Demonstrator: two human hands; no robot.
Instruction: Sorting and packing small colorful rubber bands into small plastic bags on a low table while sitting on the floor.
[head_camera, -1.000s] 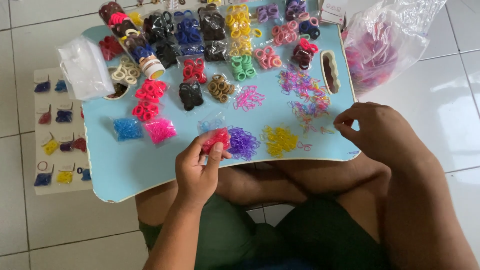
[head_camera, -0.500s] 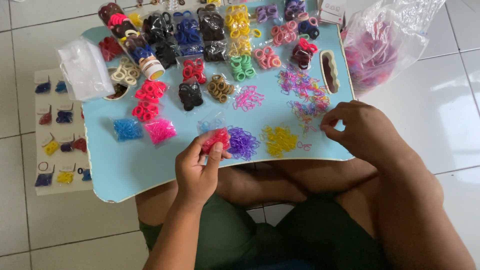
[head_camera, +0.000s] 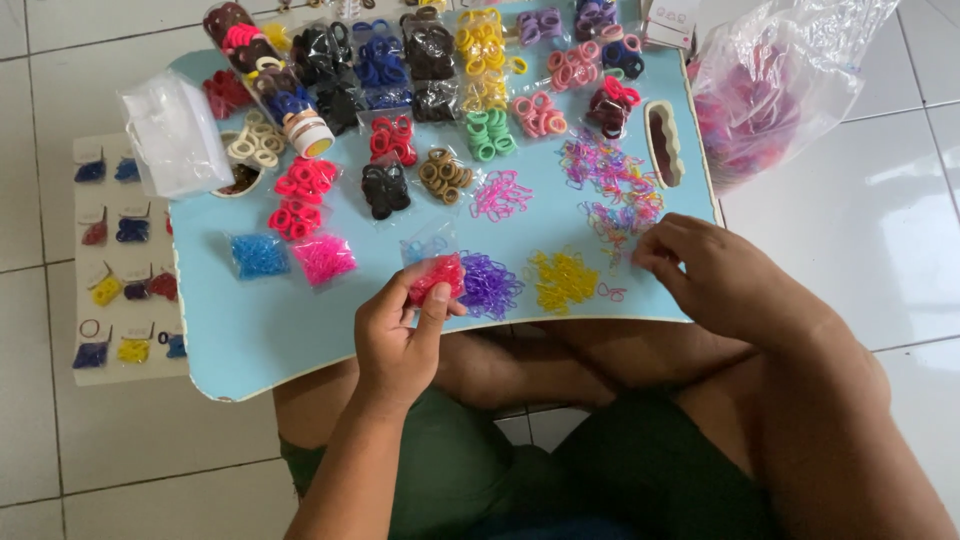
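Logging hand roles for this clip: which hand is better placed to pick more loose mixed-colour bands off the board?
Right. The right hand rests at the edge of the scattered mixed-colour bands, fingertips beside them. The left hand is occupied, pinching a packet of red bands.

Red bands (head_camera: 437, 277) (light-blue tray (head_camera: 300, 330))

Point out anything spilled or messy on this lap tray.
Loose multicoloured small bands lie scattered unbagged on the blue tray by the right hand, unlike the neat bagged piles. The left hand holds a red bag.
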